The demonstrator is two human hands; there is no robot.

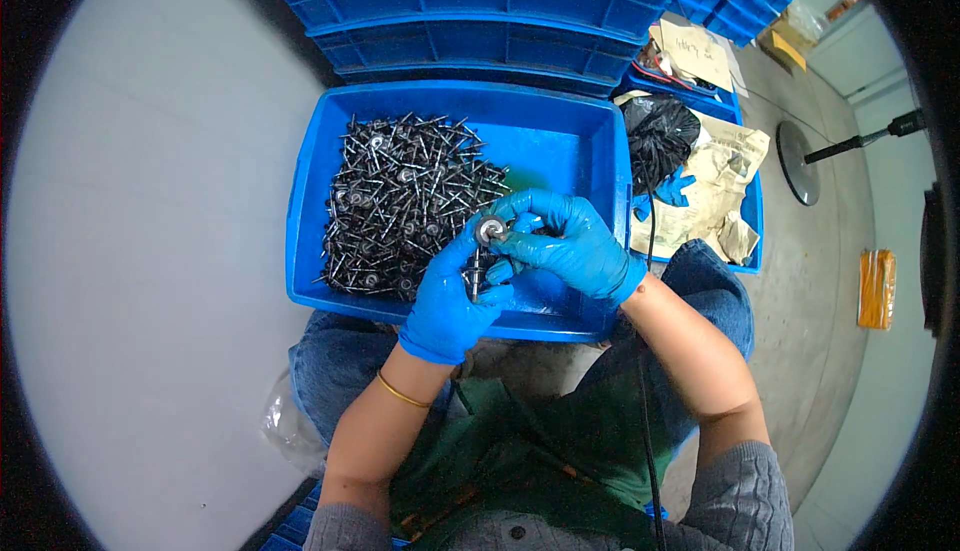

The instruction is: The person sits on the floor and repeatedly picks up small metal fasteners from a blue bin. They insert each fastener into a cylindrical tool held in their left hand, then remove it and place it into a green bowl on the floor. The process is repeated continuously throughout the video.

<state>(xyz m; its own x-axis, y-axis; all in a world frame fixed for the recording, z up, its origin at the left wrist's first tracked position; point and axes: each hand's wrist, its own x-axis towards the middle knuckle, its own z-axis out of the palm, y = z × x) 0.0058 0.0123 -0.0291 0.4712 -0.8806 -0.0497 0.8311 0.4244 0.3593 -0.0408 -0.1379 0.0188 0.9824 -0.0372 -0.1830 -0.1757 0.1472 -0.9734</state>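
Both my hands wear blue gloves and meet over the front right part of a blue plastic bin [305, 176]. My left hand [442, 313] is closed on a small metal shaft part [490, 231] with a round, washer-like disc at its top. The fingers of my right hand [578, 249] curl and pinch against that disc from the right. More dark metal seems to sit under the right fingers, but they partly hide it. A heap of similar thin-shafted metal parts [405, 196] fills the bin's left side, just beyond my left hand.
Stacked blue crates [450, 46] rise behind the bin. To the right, another blue container holds brown paper [715, 186], a black plastic bag [660, 136] and a crumpled blue glove [676, 187]. A black cable [645, 391] hangs down beside my right forearm. A round black stand base [797, 163] is farther right.
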